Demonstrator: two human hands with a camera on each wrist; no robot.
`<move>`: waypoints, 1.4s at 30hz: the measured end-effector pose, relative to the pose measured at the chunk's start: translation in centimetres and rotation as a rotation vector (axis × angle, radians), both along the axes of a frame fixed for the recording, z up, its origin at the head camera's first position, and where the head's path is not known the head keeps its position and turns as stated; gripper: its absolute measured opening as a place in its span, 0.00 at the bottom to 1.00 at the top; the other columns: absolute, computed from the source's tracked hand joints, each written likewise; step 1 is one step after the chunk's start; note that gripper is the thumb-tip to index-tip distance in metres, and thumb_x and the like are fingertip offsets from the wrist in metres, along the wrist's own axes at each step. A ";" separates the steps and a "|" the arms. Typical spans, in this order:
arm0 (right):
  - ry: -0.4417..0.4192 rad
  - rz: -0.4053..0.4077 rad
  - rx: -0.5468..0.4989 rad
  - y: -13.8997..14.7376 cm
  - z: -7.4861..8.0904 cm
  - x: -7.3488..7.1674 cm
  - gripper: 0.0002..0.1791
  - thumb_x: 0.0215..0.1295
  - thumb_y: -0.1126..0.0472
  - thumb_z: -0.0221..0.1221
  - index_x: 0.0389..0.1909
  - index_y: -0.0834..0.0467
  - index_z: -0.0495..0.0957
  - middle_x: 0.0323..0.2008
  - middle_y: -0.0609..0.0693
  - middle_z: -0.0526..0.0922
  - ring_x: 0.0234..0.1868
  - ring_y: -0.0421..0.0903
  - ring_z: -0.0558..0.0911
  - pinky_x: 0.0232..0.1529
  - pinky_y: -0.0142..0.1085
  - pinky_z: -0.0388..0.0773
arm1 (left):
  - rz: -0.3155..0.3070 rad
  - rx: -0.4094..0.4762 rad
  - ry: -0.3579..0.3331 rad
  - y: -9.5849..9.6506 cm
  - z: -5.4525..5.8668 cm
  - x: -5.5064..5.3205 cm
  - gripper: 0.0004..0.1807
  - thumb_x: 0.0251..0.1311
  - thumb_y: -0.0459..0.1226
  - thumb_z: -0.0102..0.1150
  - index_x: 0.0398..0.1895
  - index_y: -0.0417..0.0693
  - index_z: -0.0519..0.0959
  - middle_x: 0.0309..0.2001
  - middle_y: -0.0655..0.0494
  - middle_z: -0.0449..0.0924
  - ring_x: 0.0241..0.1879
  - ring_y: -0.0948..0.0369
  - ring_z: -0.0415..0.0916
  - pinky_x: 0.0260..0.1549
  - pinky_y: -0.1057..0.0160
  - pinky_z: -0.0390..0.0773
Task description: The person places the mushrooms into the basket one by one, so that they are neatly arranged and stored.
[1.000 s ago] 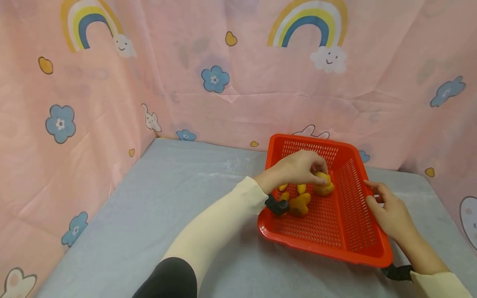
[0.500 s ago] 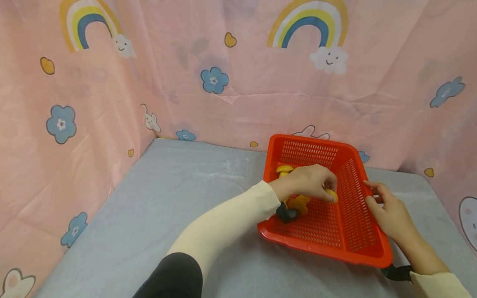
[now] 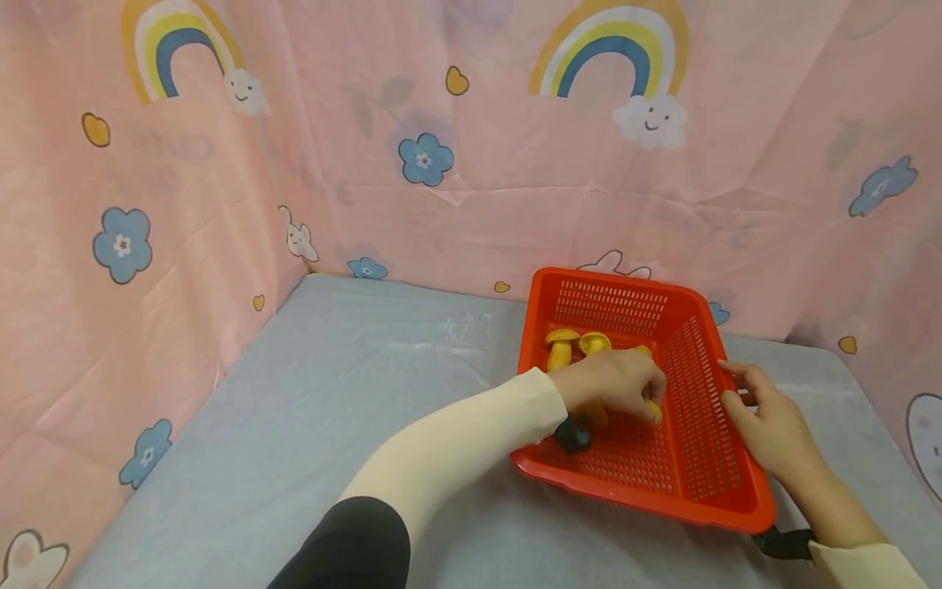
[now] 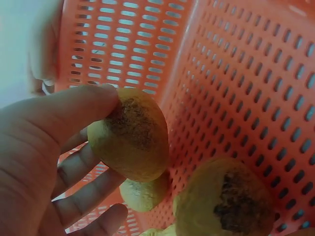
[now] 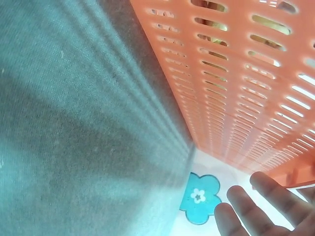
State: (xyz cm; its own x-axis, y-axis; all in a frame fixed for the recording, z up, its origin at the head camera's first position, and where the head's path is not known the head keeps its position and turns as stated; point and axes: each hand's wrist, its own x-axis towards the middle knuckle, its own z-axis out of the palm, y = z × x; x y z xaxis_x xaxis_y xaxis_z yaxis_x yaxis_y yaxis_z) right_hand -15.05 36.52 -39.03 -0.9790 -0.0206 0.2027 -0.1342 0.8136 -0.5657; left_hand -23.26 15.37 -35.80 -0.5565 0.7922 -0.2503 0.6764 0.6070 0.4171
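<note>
My left hand (image 3: 614, 384) is inside the red basket (image 3: 640, 511), pinching a rounded yellow piece (image 4: 133, 137) with a brown patch between thumb and fingers. Only a bit of that piece shows in the head view. Two yellow mushrooms (image 3: 559, 350) lie behind the hand, against the basket's back left. In the left wrist view, another rounded yellow piece (image 4: 224, 199) with a dark patch lies below. A knobbly orange-brown piece (image 3: 593, 415) is partly hidden under the left wrist. My right hand (image 3: 769, 417) touches the basket's right rim, its fingers fairly straight along the outside.
The basket has slotted walls and stands at the right of a table with a grey cover (image 3: 353, 368). A pink printed curtain (image 3: 471, 221) borders the table at the back and sides. A black wrist camera (image 3: 572, 435) hangs below the left wrist, inside the basket.
My left hand has moved forward and down within the basket toward the near side, carrying the yellow piece, so the two mushrooms behind now show. The right hand and basket have stayed still.
</note>
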 end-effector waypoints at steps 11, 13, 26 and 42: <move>-0.004 -0.004 -0.008 0.4 -0.3 0.3 0.25 0.72 0.59 0.44 0.67 0.63 0.63 0.47 0.71 0.76 0.29 0.18 0.66 0.21 0.30 0.75 | -0.011 -0.108 0.057 1.1 -1.1 0.6 0.06 0.56 0.49 0.67 0.29 0.62 0.80 0.31 0.71 0.77 0.29 0.71 0.70 0.27 0.74 0.71; -0.006 -0.008 -0.006 0.4 -0.4 0.3 0.25 0.72 0.59 0.45 0.67 0.63 0.63 0.47 0.71 0.76 0.29 0.18 0.66 0.21 0.30 0.75 | -0.027 -0.139 0.084 1.3 -1.3 0.7 0.07 0.56 0.50 0.66 0.30 0.63 0.80 0.33 0.72 0.75 0.30 0.72 0.70 0.28 0.75 0.70; -0.004 -0.021 -0.003 0.7 -0.5 0.7 0.25 0.72 0.58 0.45 0.67 0.62 0.63 0.48 0.71 0.76 0.30 0.21 0.69 0.21 0.30 0.75 | -0.070 -0.203 0.123 2.3 -2.2 1.2 0.06 0.56 0.51 0.65 0.29 0.65 0.80 0.30 0.74 0.76 0.30 0.74 0.70 0.28 0.76 0.70; 0.150 0.054 0.230 1.3 4.6 -0.7 0.30 0.65 0.60 0.56 0.66 0.66 0.63 0.55 0.74 0.70 0.51 0.71 0.70 0.45 0.67 0.67 | 0.002 0.083 0.125 -4.3 4.5 -0.7 0.13 0.61 0.52 0.60 0.44 0.60 0.79 0.43 0.68 0.77 0.43 0.71 0.73 0.42 0.74 0.73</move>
